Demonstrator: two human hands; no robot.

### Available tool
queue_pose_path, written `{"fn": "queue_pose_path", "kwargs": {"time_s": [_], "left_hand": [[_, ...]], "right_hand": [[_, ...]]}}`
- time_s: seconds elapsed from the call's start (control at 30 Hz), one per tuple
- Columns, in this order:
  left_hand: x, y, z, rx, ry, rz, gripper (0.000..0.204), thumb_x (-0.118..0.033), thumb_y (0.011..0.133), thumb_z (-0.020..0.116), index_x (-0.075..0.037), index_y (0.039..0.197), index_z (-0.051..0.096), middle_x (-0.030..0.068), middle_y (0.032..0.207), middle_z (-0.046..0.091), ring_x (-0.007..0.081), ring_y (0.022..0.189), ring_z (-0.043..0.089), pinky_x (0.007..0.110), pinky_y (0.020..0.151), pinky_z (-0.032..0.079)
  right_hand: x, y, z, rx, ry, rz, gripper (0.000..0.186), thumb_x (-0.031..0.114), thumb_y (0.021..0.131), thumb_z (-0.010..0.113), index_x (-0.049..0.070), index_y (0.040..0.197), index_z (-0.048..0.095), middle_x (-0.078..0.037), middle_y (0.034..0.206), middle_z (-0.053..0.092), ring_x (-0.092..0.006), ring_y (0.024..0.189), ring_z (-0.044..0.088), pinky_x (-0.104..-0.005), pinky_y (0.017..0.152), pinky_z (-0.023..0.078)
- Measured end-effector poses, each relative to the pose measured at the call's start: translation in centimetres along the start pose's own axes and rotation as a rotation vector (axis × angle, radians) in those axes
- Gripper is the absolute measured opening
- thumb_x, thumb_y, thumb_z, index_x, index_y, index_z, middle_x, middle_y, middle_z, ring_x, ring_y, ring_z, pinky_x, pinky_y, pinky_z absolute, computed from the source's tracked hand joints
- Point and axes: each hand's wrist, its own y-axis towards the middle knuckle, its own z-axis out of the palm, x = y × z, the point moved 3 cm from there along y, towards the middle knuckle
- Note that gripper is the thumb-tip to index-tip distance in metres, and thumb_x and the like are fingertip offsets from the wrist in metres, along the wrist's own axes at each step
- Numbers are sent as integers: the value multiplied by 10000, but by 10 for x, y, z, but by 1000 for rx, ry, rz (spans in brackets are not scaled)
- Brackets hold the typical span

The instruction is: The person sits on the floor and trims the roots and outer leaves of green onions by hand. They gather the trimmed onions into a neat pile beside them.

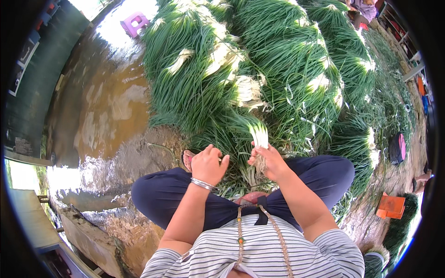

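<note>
My right hand [270,161] is closed around the white stems of a small bunch of spring onions [259,134]. Their pale, stringy roots hang below the fingers, and their green leaves run up and left toward the pile. To the left, above my knee, my left hand [208,164] has curled fingers with the thumb raised; it wears silver bangles [203,183]. Whatever may lie within those fingers is hidden. Just beyond both hands rises a large heap of spring onions [194,97], stacked with white ends showing among long green leaves.
More rows of spring onions [287,55] stretch away to the far right. Wet brown floor [102,102] lies to the left, with a pink plastic stool [134,24] at its far end. An orange box [390,206] and a black-and-pink item [397,148] sit at right. Another person [365,10] shows at far right.
</note>
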Motion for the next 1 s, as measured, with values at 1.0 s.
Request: {"fn": "queue_pose_path", "kwargs": {"time_s": [1.0], "left_hand": [[-30,-7,32,378,-1190,-72,640,-96,788,717,4,1320,376,99,1119,610,163,994,588,297,896,452]], "right_hand": [[129,-62,63,-189,-1271,-933,151,90,792,699,72,933,650,-54,736,539,-136,540,471,-271,530,420]]}}
